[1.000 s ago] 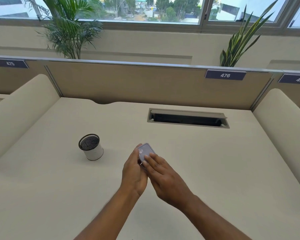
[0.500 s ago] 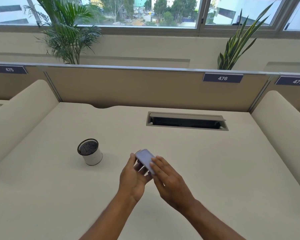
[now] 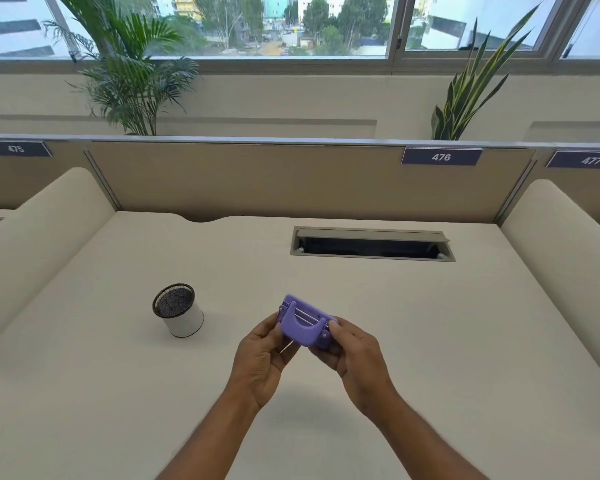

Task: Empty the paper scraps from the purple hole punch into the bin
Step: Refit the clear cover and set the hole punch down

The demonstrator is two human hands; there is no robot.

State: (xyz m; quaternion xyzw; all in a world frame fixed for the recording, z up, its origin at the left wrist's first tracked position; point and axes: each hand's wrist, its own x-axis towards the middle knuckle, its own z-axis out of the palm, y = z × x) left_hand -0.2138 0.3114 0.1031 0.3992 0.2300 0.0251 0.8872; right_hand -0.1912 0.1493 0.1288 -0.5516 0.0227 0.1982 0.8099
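Observation:
The purple hole punch [image 3: 303,323] is held above the desk in both hands, its handle side turned toward me. My left hand [image 3: 262,358] grips its left end and my right hand [image 3: 355,358] grips its right end. A thin pale sliver shows just under the punch by my left fingers. The bin [image 3: 179,315], a small white cylinder with a dark mesh inside and a black rim, stands on the desk to the left of the punch, a short gap away.
The cream desk [image 3: 430,341] has padded side dividers left and right and a tan back panel. An open cable slot [image 3: 371,245] lies at the back right. Potted plants stand behind the panel under the window.
Both hands have turned the punch over, so its handle side now faces me instead of its flat base. The hands have spread to its two ends and drawn slightly nearer to me.

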